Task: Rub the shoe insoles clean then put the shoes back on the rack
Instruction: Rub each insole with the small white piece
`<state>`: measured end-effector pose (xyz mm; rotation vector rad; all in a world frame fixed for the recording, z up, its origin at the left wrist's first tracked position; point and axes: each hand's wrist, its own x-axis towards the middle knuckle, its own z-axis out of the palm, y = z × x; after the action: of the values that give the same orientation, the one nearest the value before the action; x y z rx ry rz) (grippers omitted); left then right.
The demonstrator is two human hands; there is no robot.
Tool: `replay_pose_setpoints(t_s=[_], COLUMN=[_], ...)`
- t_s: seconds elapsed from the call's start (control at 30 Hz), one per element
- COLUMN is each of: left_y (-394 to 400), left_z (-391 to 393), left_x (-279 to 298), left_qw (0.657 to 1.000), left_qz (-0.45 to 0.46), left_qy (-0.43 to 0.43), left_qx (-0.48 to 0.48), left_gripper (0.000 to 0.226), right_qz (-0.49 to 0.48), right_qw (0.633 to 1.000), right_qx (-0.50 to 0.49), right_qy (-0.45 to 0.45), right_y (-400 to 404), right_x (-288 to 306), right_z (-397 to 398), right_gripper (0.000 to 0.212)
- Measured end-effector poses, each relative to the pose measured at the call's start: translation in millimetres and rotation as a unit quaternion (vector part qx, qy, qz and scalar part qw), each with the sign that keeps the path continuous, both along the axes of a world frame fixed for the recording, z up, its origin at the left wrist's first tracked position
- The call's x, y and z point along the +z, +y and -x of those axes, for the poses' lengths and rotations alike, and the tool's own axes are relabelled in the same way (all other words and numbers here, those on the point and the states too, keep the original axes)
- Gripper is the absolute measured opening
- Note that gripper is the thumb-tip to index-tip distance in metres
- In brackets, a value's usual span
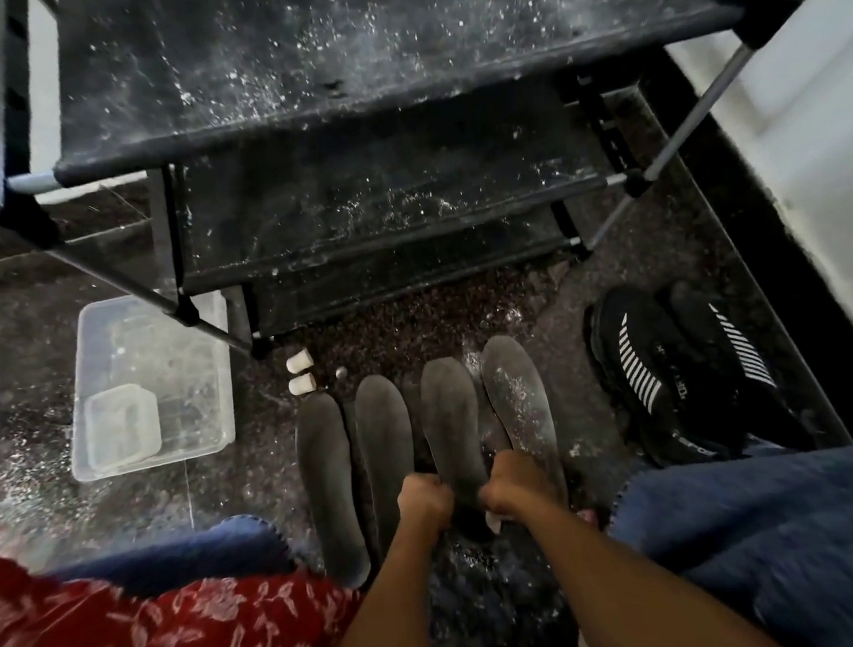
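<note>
Black fabric shelves, speckled with white powder, are making up the shoe rack (340, 72) that is filling the top of the view, its metal poles slanting down to the dark speckled floor (13, 333). A clear plastic bin (116, 453) is sitting on the floor to the left, under one pole, with a smaller clear container (121, 427) lying inside it. A pair of black shoes with white stripes (677, 378) is standing on the floor to the right, beside the rack. Four grey insoles are lying side by side in front of the rack; the rightmost insole (518, 397) is dusted white. The left hand (424, 499) and the right hand (513, 481) are both gripping the heel end of the third insole (451, 419), fingers curled round its edges. Two small white caps (300, 373) are lying just beyond the leftmost insole (327, 476).
</note>
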<state>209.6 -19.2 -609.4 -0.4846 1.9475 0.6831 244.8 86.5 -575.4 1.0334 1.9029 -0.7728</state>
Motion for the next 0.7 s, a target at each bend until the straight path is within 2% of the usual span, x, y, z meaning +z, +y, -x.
replay_pose_setpoints(t_s=[0.13, 0.27, 0.5, 0.6, 0.7], left_y=[2, 4, 7, 11, 22], left_z=[-5, -9, -14, -16, -18], left_x=[3, -3, -8, -3, -1], left_qw=[1.0, 1.0, 0.997, 0.993, 0.989], left_qz=[0.012, 0.016, 0.067, 0.088, 0.048], left_qy=[0.004, 0.008, -0.002, 0.046, 0.127], left_qx=[-0.005, -0.003, -0.04, -0.071, -0.064], left_gripper=[0.028, 0.016, 0.03, 0.033, 0.029], right_qz=[-0.019, -0.034, -0.052, -0.094, -0.144], right_qw=[0.999, 0.998, 0.989, 0.973, 0.933], right_qx=[-0.019, -0.044, -0.135, -0.213, -0.326], right_qy=[-0.021, -0.034, -0.029, -0.005, 0.056], right_y=[-3, -5, 1, 15, 28], right_x=[-12, -17, -26, -27, -28], right_z=[-8, -8, -10, -12, -8], right_gripper=[0.031, 0.027, 0.025, 0.022, 0.019])
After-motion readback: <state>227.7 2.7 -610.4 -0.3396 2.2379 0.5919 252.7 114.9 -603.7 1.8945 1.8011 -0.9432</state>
